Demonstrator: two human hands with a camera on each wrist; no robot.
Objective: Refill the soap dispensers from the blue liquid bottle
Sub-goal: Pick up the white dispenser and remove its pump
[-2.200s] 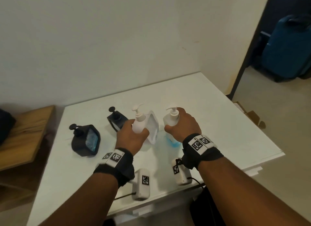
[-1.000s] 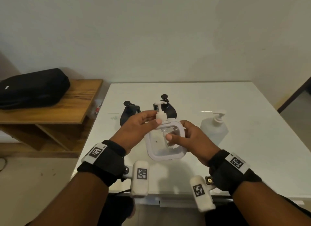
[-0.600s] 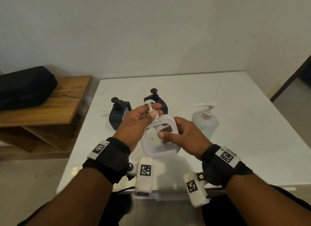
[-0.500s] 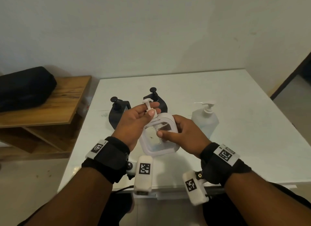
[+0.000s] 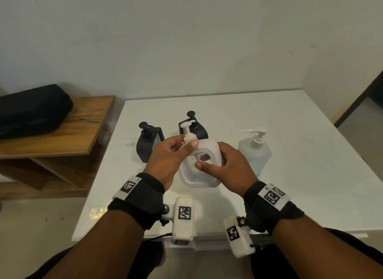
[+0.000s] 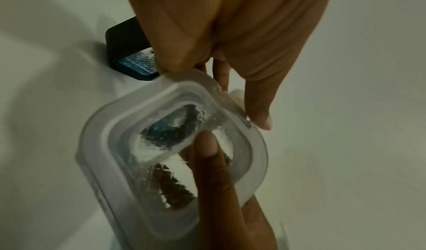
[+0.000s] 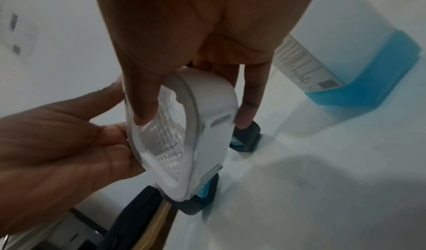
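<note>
A: Where — the white dispenser [image 5: 204, 166]?
B: Held above the near middle of the white table [image 5: 290, 154], clear window facing up.

A: Left hand [image 5: 167, 154]?
B: Pinching the white pump cap [image 5: 187, 133] at the dispenser's far end, thumb and fingers closed round its collar.

A: Right hand [image 5: 228, 166]?
B: Gripping the dispenser body, thumb across the window, fingers behind.

A: Blue liquid bottle [image 5: 256, 148]?
B: Upright just right of the right hand, blue showing low inside.

A: Further off?
B: Two black dispensers [image 5: 148, 143] [image 5: 193, 127] standing beyond the hands. Far left, a black case [image 5: 31, 110] on a wooden shelf [image 5: 83, 129].
</note>
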